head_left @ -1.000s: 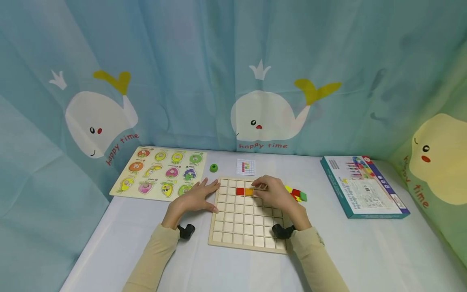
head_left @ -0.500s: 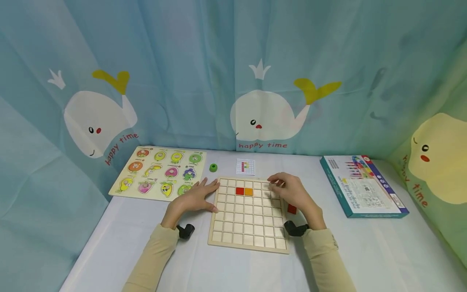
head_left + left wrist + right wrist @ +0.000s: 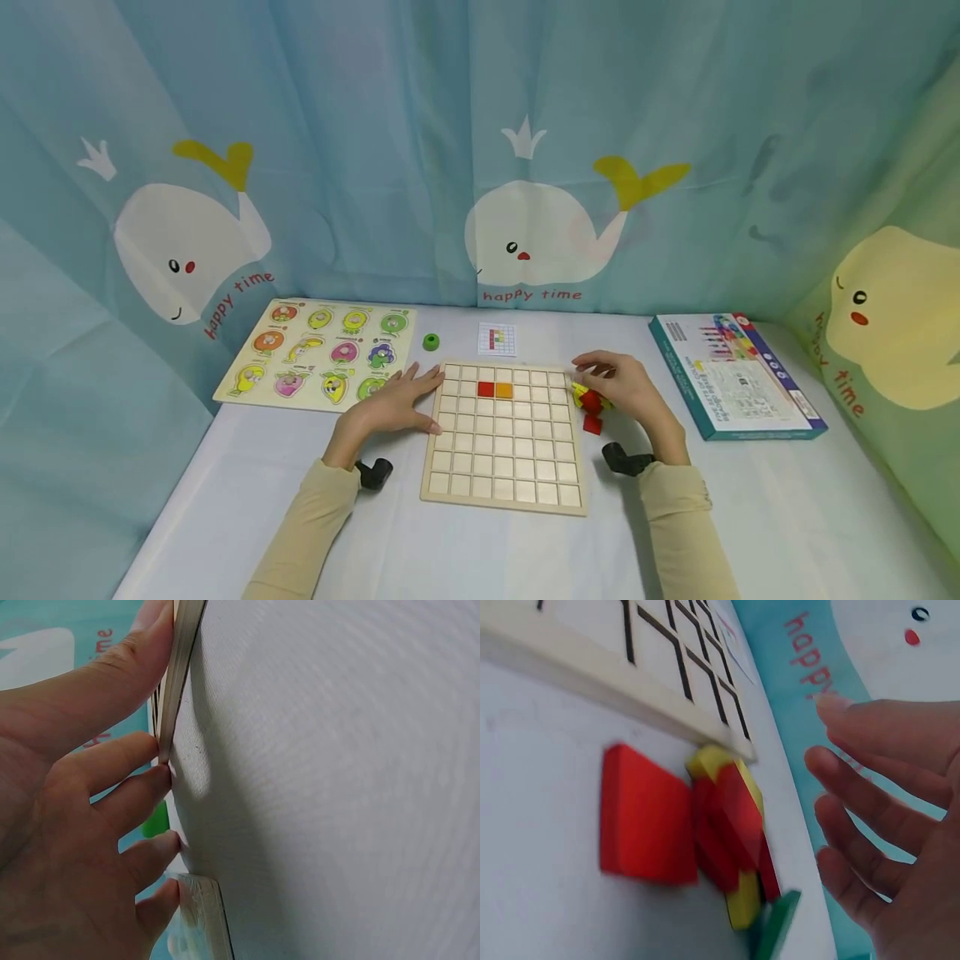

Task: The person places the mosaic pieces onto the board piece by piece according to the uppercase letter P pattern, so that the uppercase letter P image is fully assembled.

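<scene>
Nearest, a square pale wooden grid board (image 3: pixel 502 450). Touching its left edge, a bare left hand (image 3: pixel 392 407), fingers spread, gripping nothing. Just right of the board, a heap of flat red, yellow and green tiles (image 3: pixel 739 817), near a right hand (image 3: pixel 624 387), fingers parted, loosely bent, holding nothing. In the board's second-farthest row, a square red tile (image 3: pixel 486 389) beside a square orange tile (image 3: pixel 504 390).
</scene>
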Available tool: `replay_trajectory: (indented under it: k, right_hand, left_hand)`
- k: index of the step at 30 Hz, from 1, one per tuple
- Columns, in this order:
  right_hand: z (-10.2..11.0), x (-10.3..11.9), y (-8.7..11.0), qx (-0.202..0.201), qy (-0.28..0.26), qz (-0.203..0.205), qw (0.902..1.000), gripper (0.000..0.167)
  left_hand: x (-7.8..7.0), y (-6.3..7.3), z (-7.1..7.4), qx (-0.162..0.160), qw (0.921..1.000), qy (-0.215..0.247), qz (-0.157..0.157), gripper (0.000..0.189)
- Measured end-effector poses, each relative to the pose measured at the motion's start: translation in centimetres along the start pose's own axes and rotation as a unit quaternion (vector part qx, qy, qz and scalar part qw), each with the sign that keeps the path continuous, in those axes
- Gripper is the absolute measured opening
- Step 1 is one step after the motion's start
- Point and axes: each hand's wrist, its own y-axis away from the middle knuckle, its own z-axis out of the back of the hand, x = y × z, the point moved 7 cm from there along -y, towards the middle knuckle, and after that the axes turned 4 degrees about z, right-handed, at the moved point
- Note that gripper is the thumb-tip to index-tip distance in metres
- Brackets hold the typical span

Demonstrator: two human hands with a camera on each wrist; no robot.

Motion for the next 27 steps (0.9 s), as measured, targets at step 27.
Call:
replay_trajectory:
  k: [27]
  right_hand:
    - [0.6,-4.7,1.5,0.074,-0.009,-0.076,0.9943,0.039]
  left_hand:
    - [-0.2,0.1,-0.1,0.003,1.0,0.004,-0.002,0.096]
